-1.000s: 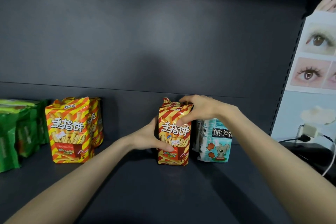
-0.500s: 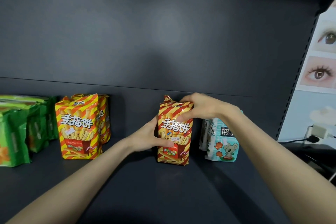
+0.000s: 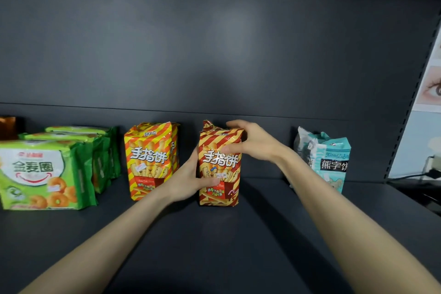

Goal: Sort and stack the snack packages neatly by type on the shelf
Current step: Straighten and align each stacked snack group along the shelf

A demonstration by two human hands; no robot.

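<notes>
Red-striped packet (image 3: 219, 164), gripped in left hand (image 3: 188, 179) and right hand (image 3: 253, 145), nearer orange packets (image 3: 150, 160)

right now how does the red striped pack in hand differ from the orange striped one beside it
The red striped pack has dark red and gold stripes; the orange striped pack has orange and yellow. The left hand and right hand grip the red one; the orange one stands untouched. Both upright, same lettering.

Striped pack (image 3: 219, 164), green packs (image 3: 40, 174) & teal pack (image 3: 331, 160): glossy crinkled plastic film. Shelf (image 3: 214, 246) looked matt, smooth, prob. painted metal.
</notes>
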